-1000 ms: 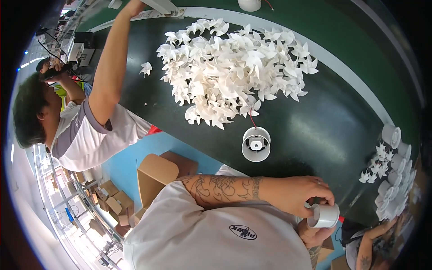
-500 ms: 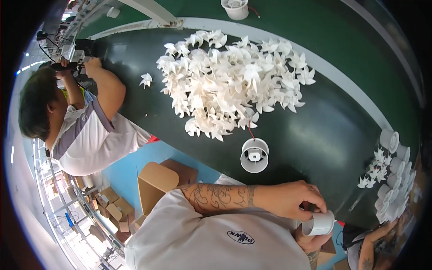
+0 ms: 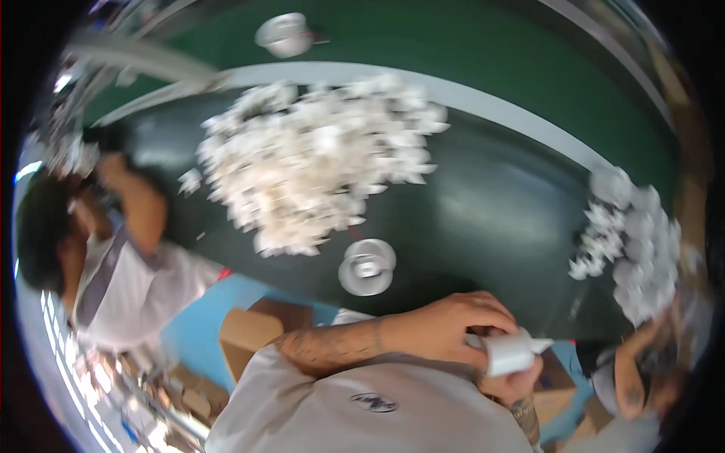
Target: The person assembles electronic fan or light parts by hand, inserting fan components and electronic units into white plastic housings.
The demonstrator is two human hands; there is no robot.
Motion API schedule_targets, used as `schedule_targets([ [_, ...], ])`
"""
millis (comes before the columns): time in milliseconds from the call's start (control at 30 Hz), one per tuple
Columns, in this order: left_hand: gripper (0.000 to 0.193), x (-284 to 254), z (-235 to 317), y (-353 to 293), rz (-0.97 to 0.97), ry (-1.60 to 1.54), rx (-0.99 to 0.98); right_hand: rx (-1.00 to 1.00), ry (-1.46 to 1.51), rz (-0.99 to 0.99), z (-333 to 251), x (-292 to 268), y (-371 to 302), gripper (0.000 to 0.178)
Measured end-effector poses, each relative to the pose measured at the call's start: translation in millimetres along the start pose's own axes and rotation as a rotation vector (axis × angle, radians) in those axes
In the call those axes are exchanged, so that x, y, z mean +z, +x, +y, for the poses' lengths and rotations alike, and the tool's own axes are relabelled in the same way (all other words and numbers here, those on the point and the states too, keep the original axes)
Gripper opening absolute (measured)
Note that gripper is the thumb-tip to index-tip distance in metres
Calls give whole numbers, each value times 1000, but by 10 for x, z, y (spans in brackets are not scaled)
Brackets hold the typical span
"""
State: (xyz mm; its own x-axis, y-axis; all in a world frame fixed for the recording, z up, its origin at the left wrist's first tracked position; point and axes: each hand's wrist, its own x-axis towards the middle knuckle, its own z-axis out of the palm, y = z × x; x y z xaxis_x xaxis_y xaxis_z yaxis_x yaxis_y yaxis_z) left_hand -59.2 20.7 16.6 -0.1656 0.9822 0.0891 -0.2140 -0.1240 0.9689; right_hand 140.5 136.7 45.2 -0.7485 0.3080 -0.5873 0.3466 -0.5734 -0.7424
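Observation:
In front of my chest, a white cylindrical fan housing (image 3: 508, 355) lies tilted on its side between my hands. My right hand (image 3: 526, 381) is wrapped round it from below and from the right. Curled over its left end is my left hand (image 3: 472, 325), its fingertips at the rim; whether they pinch a small part inside is hidden. A pointed white bit (image 3: 541, 345), perhaps a blade, sticks out past the housing's right end. On the dark table, another white housing (image 3: 367, 268) stands open end up, left of my hands. Beyond it spreads a large heap of white fan blades (image 3: 317, 151).
A co-worker (image 3: 113, 287) sits at the left; another person's arm (image 3: 634, 370) shows at lower right. White housings (image 3: 649, 249) and loose blades (image 3: 596, 241) crowd the table's right end. One housing (image 3: 284, 35) stands beyond the pale rail (image 3: 483, 102). Cardboard boxes (image 3: 249, 332) stand below.
My view has swung, so the table and heap appear shifted left, with blur. The housing in my hands has turned, and a pointed white bit now shows at its right end.

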Motion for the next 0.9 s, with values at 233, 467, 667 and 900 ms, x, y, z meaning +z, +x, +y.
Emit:
schedule_targets([
  [233, 42, 103, 300, -180, 387, 151, -291, 100, 201, -32, -869, 127, 772, 39],
  [467, 31, -107, 609, -615, 708, 1059, 108, -160, -212, 64, -1759, 296, 2602, 32],
  [667, 40, -167, 441, -773, 632, 1378, -199, -244, -144, 210, -1833, 467, 2742, 45],
  [900, 62, -62, 75, -502, 665, 387, -101, -460, -757, 173, -577, 162, 1026, 40],
])
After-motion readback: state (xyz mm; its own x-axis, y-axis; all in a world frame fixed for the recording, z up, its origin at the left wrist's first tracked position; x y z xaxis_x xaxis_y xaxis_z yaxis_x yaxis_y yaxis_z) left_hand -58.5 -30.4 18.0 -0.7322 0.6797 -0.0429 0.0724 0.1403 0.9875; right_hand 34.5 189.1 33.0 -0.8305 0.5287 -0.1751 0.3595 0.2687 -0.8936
